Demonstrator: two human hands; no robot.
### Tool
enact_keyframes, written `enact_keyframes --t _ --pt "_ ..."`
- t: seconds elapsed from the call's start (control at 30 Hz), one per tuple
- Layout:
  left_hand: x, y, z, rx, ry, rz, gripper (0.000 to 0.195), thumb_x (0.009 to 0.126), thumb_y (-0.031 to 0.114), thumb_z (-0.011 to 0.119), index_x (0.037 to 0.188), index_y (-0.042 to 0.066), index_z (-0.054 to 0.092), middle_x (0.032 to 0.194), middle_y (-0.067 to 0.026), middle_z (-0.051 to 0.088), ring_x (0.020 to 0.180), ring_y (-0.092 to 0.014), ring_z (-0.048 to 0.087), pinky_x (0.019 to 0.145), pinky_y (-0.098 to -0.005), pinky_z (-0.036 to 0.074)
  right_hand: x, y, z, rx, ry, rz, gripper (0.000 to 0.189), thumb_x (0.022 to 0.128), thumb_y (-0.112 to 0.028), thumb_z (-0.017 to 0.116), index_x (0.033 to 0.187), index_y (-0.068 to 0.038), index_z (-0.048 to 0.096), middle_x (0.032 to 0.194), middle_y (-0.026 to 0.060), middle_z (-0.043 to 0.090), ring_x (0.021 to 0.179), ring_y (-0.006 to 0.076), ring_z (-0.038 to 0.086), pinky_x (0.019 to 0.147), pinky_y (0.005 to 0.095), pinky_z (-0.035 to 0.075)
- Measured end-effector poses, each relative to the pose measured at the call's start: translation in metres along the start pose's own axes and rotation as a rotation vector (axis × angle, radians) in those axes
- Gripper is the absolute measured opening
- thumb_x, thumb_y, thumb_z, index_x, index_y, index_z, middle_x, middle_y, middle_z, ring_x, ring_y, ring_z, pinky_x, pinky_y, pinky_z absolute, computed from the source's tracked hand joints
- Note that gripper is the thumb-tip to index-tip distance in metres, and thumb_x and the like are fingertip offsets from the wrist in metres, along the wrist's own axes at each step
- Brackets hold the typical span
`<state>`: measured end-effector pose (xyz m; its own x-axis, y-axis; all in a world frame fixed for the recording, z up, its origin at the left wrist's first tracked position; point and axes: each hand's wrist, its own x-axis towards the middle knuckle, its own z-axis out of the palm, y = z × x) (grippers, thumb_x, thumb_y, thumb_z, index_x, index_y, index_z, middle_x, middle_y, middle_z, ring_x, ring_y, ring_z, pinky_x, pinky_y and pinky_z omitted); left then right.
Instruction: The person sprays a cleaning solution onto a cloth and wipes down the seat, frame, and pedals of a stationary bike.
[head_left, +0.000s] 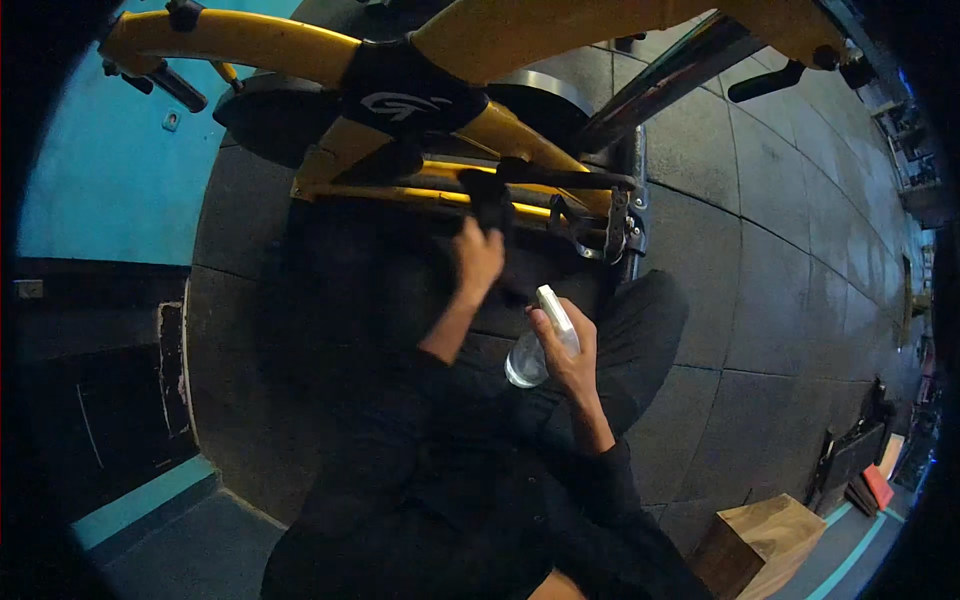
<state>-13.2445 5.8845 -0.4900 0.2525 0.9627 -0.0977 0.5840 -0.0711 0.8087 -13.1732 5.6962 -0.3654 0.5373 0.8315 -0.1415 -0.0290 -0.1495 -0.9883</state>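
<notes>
My right hand (574, 352) is wrapped around a clear spray bottle (527, 362) with a white trigger head, tilted in front of my lap. Farther forward, my left hand (480, 255) holds what looks like a black cloth (487, 196), slightly blurred, against the yellow bars of a gym machine (442, 195). The machine's yellow frame (517, 139) spreads above, with a dark round hub cover (409, 94) bearing a pale logo. To the right of my left hand, a metal bracket with a perforated strap (616, 225) sits at the frame's end. Dark shadow hides the cloth's exact outline.
Weight plates (270, 112) show behind the frame, and a dark slanted post (667, 82) stands at upper right. My bent knee (652, 307) is near the machine. Dark rubber tiles (780, 300) cover the floor. A wooden box (765, 540) lies lower right; a turquoise wall (105, 172) rises left.
</notes>
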Motion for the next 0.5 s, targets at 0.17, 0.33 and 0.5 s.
enact_keyframes --t 0.17,0.33,0.5 --pt "0.006 -0.016 0.123 -0.015 0.349 0.179 0.047 0.085 0.026 0.064 0.116 -0.009 0.054 0.104 -0.0333 0.061 0.097 -0.050 0.059 0.086 -0.0516 0.047 -0.011 -0.007 -0.004 -0.031 -0.054 -0.034 0.029 0.092 -0.024 0.068 0.104 0.002 0.066 0.084 0.0052 0.067 0.076 0.0084 0.059 0.068 0.0257 0.047" --pt "0.002 0.027 0.189 -0.135 0.528 0.229 0.042 0.090 0.018 0.058 0.122 -0.010 0.053 0.115 -0.0305 0.059 0.110 -0.045 0.056 0.096 -0.0495 0.044 -0.023 0.006 -0.025 -0.016 0.121 -0.007 0.031 0.094 -0.028 0.065 0.102 0.002 0.066 0.087 0.0059 0.067 0.077 0.0107 0.060 0.069 0.0252 0.047" --pt "0.008 0.058 0.200 -0.148 0.381 0.388 0.042 0.090 0.017 0.058 0.122 -0.009 0.053 0.115 -0.0300 0.059 0.111 -0.045 0.056 0.097 -0.0494 0.043 -0.030 0.012 -0.041 0.014 0.218 -0.049 0.031 0.096 -0.030 0.063 0.100 0.000 0.066 0.089 0.0066 0.067 0.081 0.0114 0.060 0.073 0.0263 0.047"
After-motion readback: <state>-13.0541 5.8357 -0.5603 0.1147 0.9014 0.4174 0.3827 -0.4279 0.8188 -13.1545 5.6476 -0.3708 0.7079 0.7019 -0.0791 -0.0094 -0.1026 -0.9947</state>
